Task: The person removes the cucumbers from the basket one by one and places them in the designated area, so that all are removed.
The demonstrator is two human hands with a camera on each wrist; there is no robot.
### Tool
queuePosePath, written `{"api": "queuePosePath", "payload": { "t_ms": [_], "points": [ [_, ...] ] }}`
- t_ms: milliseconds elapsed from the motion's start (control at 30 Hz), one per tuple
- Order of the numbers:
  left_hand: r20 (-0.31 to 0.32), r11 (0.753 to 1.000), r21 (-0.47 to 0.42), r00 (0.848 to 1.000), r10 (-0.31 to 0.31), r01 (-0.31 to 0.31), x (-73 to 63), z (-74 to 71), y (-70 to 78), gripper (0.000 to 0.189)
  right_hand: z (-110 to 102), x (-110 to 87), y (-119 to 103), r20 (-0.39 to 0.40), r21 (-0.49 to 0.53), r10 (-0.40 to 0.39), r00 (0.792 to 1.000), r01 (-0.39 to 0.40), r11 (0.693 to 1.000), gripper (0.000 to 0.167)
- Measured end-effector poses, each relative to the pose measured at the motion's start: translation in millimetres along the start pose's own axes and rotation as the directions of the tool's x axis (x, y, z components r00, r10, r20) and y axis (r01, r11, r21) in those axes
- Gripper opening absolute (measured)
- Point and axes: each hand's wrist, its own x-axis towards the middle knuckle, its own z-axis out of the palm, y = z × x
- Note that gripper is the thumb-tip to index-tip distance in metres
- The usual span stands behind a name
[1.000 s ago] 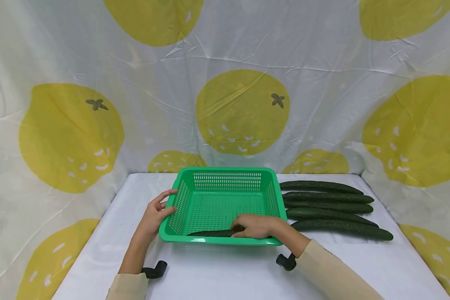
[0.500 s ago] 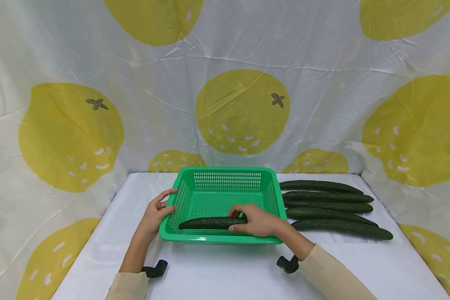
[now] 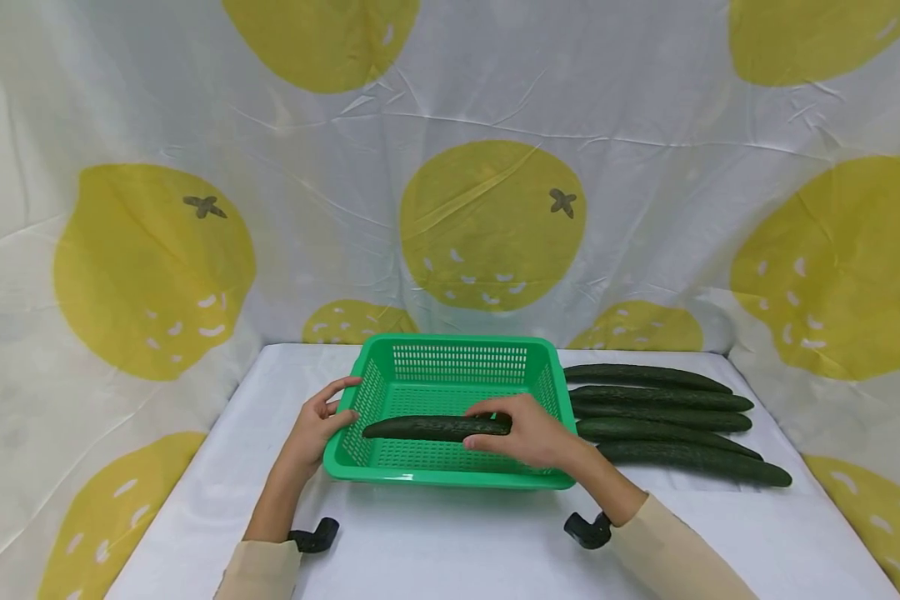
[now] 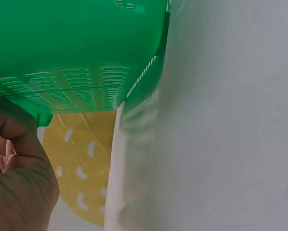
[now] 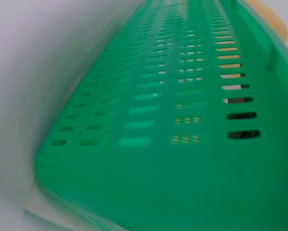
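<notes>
My left hand (image 3: 311,433) grips the left rim of a green plastic basket (image 3: 450,477), its thumb over the rim. In the left wrist view, my left hand (image 4: 19,178) is at the edge of the slotted basket wall (image 4: 76,57). My right hand (image 3: 528,433) pinches a long dark green cucumber (image 3: 427,428) near its right end. The cucumber lies crosswise over the basket's inside, its right end hidden by the hand. In the right wrist view the basket's front wall (image 5: 158,178) blocks sight of the right hand.
Several more cucumbers (image 3: 682,460) lie side by side on the white tablecloth (image 3: 435,542), right of the basket. A backdrop cloth (image 3: 645,217) with yellow lemons hangs behind the table.
My right hand has lifted the cucumber from behind the basket's front wall, raising it upward in view. My left hand keeps its hold on the basket rim. The head view has shifted slightly.
</notes>
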Motion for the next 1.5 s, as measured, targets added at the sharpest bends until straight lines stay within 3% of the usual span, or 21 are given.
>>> {"api": "queuePosePath", "payload": {
  "t_ms": [133, 500, 933, 1200, 1500],
  "points": [
    [0.001, 1.000, -0.002, 1.000, 0.007, -0.007, 0.4, 0.5, 0.5, 0.060, -11, -4.0, -3, -0.025, -0.008, -0.029, 0.999, 0.029, 1.000, 0.038],
    [-0.012, 1.000, 0.014, 1.000, -0.007, 0.008, -0.8, -0.3, 0.8, 0.060, -45, -25.3, -7, -0.110, -0.110, -0.010, 0.994, -0.002, 0.994, 0.041],
    [-0.008, 1.000, 0.013, 1.000, -0.022, 0.022, -0.1, 0.2, 1.8, 0.061, -70, -65.9, 14, -0.194, -0.116, 0.097, 0.976, -0.121, 0.986, 0.041],
    [-0.013, 0.999, 0.014, 0.999, -0.031, 0.031, -1.5, -0.7, 1.6, 0.060, -83, -93.4, 33, -0.236, -0.114, 0.085, 0.968, -0.115, 0.987, 0.039],
    [-0.004, 1.000, 0.018, 1.000, -0.026, 0.026, -1.7, 0.5, 4.2, 0.061, -99, -127.9, 50, -0.307, -0.211, 0.146, 0.941, -0.217, 0.953, 0.042]
  ]
}}
